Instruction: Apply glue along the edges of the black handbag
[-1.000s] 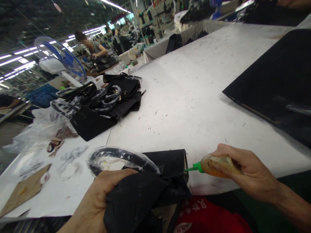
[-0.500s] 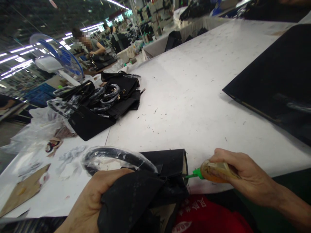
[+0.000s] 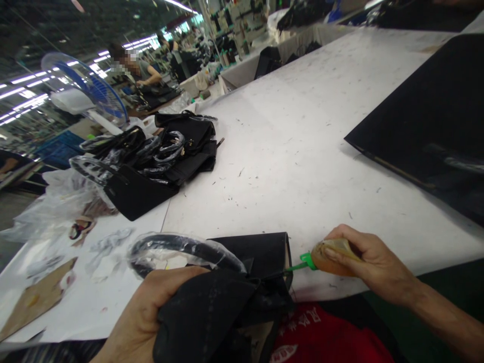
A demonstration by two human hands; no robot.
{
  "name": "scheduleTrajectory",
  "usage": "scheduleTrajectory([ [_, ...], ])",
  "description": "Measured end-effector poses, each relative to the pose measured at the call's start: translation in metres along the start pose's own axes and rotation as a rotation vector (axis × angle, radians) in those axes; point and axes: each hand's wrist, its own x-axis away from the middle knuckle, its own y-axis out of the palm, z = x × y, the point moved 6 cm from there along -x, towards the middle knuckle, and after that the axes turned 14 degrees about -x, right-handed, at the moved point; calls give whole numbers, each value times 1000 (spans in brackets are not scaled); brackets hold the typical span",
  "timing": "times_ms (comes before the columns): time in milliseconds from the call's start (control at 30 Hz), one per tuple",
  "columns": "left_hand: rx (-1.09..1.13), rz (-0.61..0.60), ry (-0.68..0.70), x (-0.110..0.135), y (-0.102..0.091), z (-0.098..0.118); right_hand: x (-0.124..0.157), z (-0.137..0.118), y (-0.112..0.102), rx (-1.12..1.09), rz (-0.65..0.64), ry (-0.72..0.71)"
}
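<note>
A black handbag (image 3: 257,252) lies at the table's near edge, its handle (image 3: 166,245) wrapped in clear plastic. My left hand (image 3: 151,302) grips the bag's folded black material, with most of its fingers hidden behind it. In my right hand (image 3: 359,257) is a squeeze bottle (image 3: 333,258) of amber liquid, held on its side with thumb and fingers around it. The bottle's thin green nozzle points left, and its tip is at the open edge of the bag's side.
Several black handbags (image 3: 177,151) are piled on the white table (image 3: 295,166) at left, beside crumpled plastic (image 3: 56,196). A large black bag (image 3: 427,121) lies at right. Brown cardboard (image 3: 38,297) is at lower left. Behind stand a blue fan (image 3: 102,96) and a person (image 3: 147,75).
My right hand and the bottle have shifted slightly up and left, with the nozzle tip a little higher along the bag's edge. My left hand keeps its grip.
</note>
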Motion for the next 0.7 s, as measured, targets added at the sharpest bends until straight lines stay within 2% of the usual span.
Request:
scheduleTrajectory([
  [67,13,-22,10,0,0,-1,1,-1,0,9,-1,-7],
  [200,28,9,3,0,-3,0,1,0,2,-84,-38,37],
  [333,20,0,20,1,-2,2,1,-2,1,12,-37,-21],
  [467,-3,15,15,1,-1,-2,0,-5,1,-19,-59,-22],
  [567,-15,-9,39,1,2,1,-1,-14,1,66,-85,-105],
  [633,-14,23,1,2,1,4,1,-21,-3,124,-50,-185],
  [700,-2,79,-56,3,-1,9,4,-23,-6,126,-24,-205],
])
